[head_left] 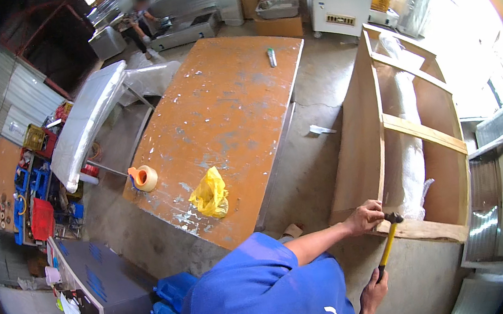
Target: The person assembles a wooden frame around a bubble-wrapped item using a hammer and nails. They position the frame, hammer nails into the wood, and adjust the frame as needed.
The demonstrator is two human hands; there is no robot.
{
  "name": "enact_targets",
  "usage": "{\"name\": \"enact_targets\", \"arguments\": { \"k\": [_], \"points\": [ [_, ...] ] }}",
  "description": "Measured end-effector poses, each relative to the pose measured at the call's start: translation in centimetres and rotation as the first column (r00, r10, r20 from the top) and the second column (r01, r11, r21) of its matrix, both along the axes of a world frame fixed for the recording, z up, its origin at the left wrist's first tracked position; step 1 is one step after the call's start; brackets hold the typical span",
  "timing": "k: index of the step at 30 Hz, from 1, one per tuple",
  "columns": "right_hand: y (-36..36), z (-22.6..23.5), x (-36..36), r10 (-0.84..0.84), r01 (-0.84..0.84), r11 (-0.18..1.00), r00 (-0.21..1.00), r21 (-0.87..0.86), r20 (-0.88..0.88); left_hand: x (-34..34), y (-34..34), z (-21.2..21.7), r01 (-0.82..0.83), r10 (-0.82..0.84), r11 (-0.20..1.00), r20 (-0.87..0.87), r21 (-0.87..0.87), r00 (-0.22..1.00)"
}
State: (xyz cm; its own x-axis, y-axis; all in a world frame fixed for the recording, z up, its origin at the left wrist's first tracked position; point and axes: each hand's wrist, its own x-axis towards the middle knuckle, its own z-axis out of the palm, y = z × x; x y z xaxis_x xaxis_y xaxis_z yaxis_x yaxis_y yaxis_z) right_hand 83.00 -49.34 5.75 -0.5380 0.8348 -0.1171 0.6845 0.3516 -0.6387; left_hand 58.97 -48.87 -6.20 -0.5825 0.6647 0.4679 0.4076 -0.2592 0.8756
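Observation:
A long wooden crate point(354, 140) stands on the floor to my right, with a bubble-wrapped roll point(405, 116) lying in it under slats. My left hand point(363, 218) is at the crate's near left corner. Its fingers are pinched together there; whatever they hold is too small to make out. My right hand point(373, 293) grips the lower end of a hammer point(388, 245) with a yellow and black handle. The hammer's dark head is up by the crate's near end board point(431, 229), close beside the left fingertips.
A worn orange-brown table point(223, 117) stands ahead, bearing a tape roll dispenser point(143, 178), a yellow plastic bag point(211, 195) and a small green-ended tool point(272, 57). A wrapped panel point(89, 119) is at left. Glass-panelled frames point(489, 205) stand right of the crate. Another person point(141, 24) works far off.

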Motion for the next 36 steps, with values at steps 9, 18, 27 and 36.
{"name": "enact_targets", "arguments": {
  "k": [9,18,27,36],
  "points": [
    [-0.1,-0.1,-0.7,-0.016,0.016,1.000,1.000,0.005,-0.014,0.0,-0.1,0.6,-0.003,0.003,0.998,-0.005,-0.066,1.000],
    [-1.3,-0.2,-0.8,-0.088,0.087,0.996,0.995,-0.017,-0.041,-0.1,0.3,-0.2,-0.046,0.046,0.999,0.045,-0.011,0.998],
    [-0.1,0.7,-1.2,-0.131,0.126,0.989,0.989,-0.071,-0.062,-1.2,0.2,0.0,-0.040,0.038,0.992,-0.015,-0.118,0.999],
    [-0.4,0.1,-0.3,-0.136,0.135,0.985,0.991,-0.104,-0.007,-1.2,-0.3,0.9,-0.013,0.003,0.979,-0.048,-0.202,0.999]
  ]
}}
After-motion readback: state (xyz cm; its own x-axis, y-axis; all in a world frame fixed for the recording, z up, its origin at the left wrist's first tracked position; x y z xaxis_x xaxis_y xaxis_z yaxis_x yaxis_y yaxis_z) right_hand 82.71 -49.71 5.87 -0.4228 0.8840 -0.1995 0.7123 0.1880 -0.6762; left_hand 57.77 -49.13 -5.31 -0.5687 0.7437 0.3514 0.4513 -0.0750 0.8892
